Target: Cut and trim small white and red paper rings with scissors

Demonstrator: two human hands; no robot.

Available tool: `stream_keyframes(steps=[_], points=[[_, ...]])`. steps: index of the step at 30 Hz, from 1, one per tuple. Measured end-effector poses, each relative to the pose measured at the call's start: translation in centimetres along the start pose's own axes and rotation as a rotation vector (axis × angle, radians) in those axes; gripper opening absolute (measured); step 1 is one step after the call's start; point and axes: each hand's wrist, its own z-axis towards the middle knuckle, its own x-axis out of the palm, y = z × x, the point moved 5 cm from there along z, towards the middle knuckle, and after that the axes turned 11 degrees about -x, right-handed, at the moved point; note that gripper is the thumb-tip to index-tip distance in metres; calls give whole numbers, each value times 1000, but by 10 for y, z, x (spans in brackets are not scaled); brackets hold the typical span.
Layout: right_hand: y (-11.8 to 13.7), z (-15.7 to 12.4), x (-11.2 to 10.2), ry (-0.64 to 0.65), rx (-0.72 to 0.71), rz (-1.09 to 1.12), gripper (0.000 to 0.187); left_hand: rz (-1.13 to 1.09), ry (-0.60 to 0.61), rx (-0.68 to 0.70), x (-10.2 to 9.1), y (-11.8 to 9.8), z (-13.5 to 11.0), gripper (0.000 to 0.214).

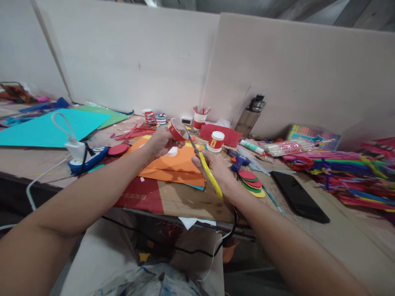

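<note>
My left hand is closed on a red paper cup, which is short and tilted, its white-edged opening facing right. In my right hand are scissors with yellow handles; their metal blades reach up to the cup's edge. Whether the blades are apart or closed on the paper I cannot tell. Below both hands lie orange sheets, with a small white round piece on top. Another red and white paper cup stands upside down just beyond my right hand.
A blue glue gun, round paper pieces and a black phone lie on the right, near piled pipe cleaners. A bottle stands by the back wall. Leftward are a blue power strip and turquoise sheet.
</note>
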Motion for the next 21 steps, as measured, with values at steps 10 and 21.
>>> stream_keyframes(steps=[10, 21], points=[[0, -1, 1, -2, 20, 23, 44, 20, -26, -30, 2, -2, -2, 19], [-4, -2, 3, -12, 14, 62, 43, 41, -65, -45, 5, -7, -7, 29]])
